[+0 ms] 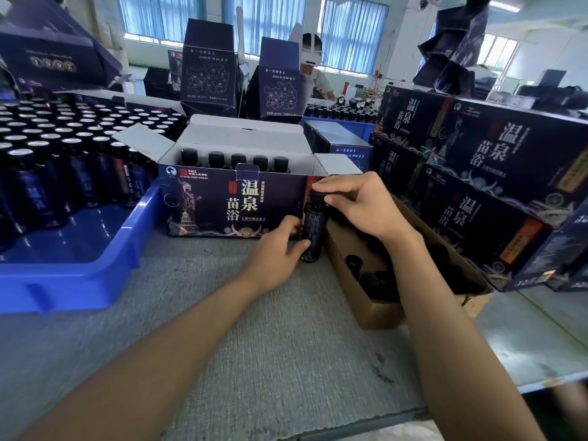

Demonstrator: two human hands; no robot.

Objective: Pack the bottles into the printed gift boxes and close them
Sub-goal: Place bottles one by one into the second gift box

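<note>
Matting (254, 329) of grey weave covers the table nearest you, and your forearms cross it to one dark bottle (313, 232). That bottle stands upright on the mat, between the right end of the open gift box (235, 208) and the brown carton (385, 308). Your left hand (275, 249) curls thumb and fingers round the bottle's lower body. Your right hand (356, 203) comes over the top and pinches the black cap (318, 196).

The carton at your right holds dark round tops; whether they are loose caps or bottles cannot be told, nor can they be counted. At your left, a blue tray (79, 275) carries silver-topped bottles (63, 144) in many rows, too many to count.

The gift box has its flaps up, and five capped bottles (238, 160) stand in one row along its far wall. Its front reads "PICC" in small print and 温泉 苗浴 in large characters beside a figure in costume.

Farther right, closed boxes (493, 218) are stacked, four fronts showing the same 温泉 苗浴. Across the table two upright boxes (206, 74) stand on end, each printed with a map outline, and a person (313, 71) sits behind them before blue window blinds (350, 30).
</note>
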